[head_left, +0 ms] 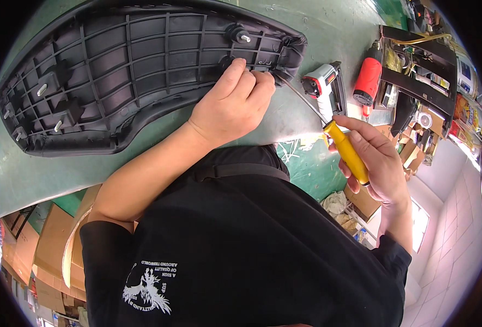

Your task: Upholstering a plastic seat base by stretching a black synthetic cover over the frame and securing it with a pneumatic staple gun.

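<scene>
Head view: a person leans over a green table (306, 32), seen from above, with both forearms coming from the lower part of the frame.
Seat base: a black moulded seat (143, 60) lies upside down in the upper left of the frame, its ribbed underside and metal studs facing up.
Left hand: the left hand (232, 103) rests at the centre of the frame on the right end of the seat, its fingers (235, 68) curled and pinching the cover edge against the plastic rim.
Right hand: the right hand (374, 158), at the right of the frame, is clenched around the yellow handle of a screwdriver (349, 152); the thin shaft runs up and left toward the seat edge, just beside the left fingers.
Tip: I cannot tell if the tip already touches the seat; it is hidden behind the left hand.
How to do it well: I judge that the left hand should hold the edge firmly while the shaft works low and flat, pointing away from the fingers.
Risk: a slip of the tip could hurt the left fingers or tear the cover.
Nearby: a white and grey staple gun (322, 84) and a red power tool (367, 79) lie on the table in the upper right.
</scene>
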{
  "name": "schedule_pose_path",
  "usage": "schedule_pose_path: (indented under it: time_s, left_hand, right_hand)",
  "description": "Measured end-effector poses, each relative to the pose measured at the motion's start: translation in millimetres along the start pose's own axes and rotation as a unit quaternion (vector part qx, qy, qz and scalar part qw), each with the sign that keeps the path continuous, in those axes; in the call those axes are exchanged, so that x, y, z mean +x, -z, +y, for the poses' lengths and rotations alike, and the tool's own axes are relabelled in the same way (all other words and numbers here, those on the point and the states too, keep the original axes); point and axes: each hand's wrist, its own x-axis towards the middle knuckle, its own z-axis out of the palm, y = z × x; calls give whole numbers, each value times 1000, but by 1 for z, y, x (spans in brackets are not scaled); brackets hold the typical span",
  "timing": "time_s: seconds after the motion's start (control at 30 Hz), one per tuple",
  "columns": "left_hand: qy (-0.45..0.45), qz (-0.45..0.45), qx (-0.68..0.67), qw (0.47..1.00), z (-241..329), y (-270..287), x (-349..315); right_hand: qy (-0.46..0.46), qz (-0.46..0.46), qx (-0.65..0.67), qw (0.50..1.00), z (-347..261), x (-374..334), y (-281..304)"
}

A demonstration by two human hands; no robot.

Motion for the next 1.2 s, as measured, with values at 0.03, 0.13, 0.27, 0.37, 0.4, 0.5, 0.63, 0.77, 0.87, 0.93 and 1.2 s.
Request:
schedule_pose_path:
  time_s: [0.03,0.13,0.27,0.37,0.4,0.5,0.63,0.77,0.87,0.93,1.2]
  left_hand:
    - [1,-1,-1,1000,0,0,0]
    - [10,1,-9,1000,1,0,0]
    - [1,-24,-19,1000,-1,7,3]
    - [24,-44,-83,995,-10,33,18]
    - [50,-52,-140,988,-17,48,28]
    - [80,-56,-55,994,-73,92,78]
    - [77,-191,52,977,-107,90,95]
    - [125,-312,61,940,-127,74,96]
    - [114,-333,14,936,-137,65,99]
    - [106,-340,1,934,-142,61,99]
    - [169,-427,-40,887,-153,54,125]
  right_hand:
    - [-16,-6,12,1000,-4,-1,0]
    - [-9,-18,-42,999,-9,-4,2]
    - [-30,-43,-38,998,-20,1,9]
    - [-49,-46,-47,997,-31,4,9]
    - [-49,-64,-57,995,-32,7,11]
    - [-59,-56,-66,995,-16,7,12]
    - [5,-29,-56,998,20,11,-7]
    - [36,-61,-46,996,32,15,-3]
    - [150,-34,-141,978,52,26,-2]
    - [391,47,-339,854,80,43,-6]
    - [578,156,-350,720,117,91,-13]
